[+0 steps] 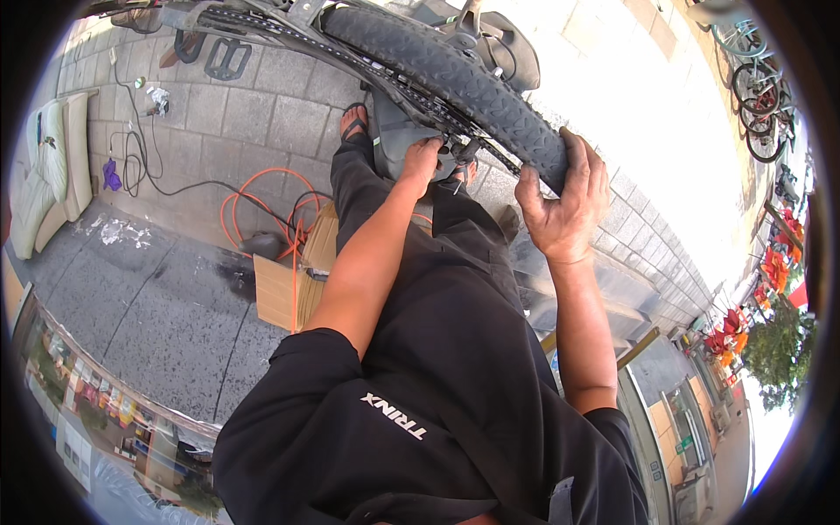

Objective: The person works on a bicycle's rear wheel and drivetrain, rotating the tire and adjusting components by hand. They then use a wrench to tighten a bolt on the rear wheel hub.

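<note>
A bicycle's black knobby rear tire (455,79) crosses the top of the view diagonally, with its chain (411,99) along the near side. My left hand (421,163) is closed by the rear derailleur (464,149), below the chain; what its fingertips hold is too small to make out. My right hand (564,206) grips the tire's right end, fingers over the tread and thumb on the near side. Both hands look smudged with dark grime. A grey object (389,122), its kind unclear, lies under the bicycle between my sandalled feet.
Cardboard (276,290), an orange hose (236,210) and a black cable (144,166) lie at left on paving. A beige cushioned seat (52,162) stands far left. Several parked bicycles (757,87) and red-orange decorations (779,262) line the right.
</note>
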